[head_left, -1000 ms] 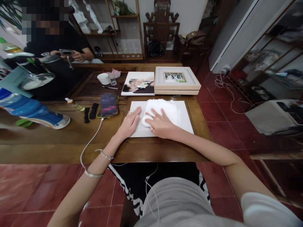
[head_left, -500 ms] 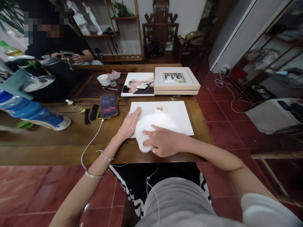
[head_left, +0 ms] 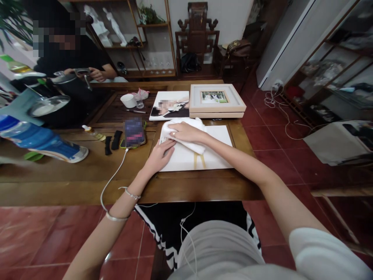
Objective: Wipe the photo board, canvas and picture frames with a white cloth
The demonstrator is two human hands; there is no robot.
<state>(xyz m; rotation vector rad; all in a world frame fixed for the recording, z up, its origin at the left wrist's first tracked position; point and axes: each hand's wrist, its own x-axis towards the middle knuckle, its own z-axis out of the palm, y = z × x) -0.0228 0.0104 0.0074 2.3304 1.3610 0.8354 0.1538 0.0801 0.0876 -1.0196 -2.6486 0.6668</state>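
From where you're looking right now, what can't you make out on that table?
All in the head view:
Where the yellow strips on the white board lead: hidden by the white cloth and right hand.
Small print on the board's left side: too small to read.
Upper side of the phone: blurred into blocks.
Cap of the blue bottle: cut by the left edge.

Wearer's two hands (head_left: 161,156); one cloth (head_left: 189,144); one board (head_left: 180,161);
one phone (head_left: 134,132); two black straps (head_left: 117,140); one cup (head_left: 128,100); one dropper bottle (head_left: 97,134); one blue bottle (head_left: 43,138); two white figures (head_left: 117,30).
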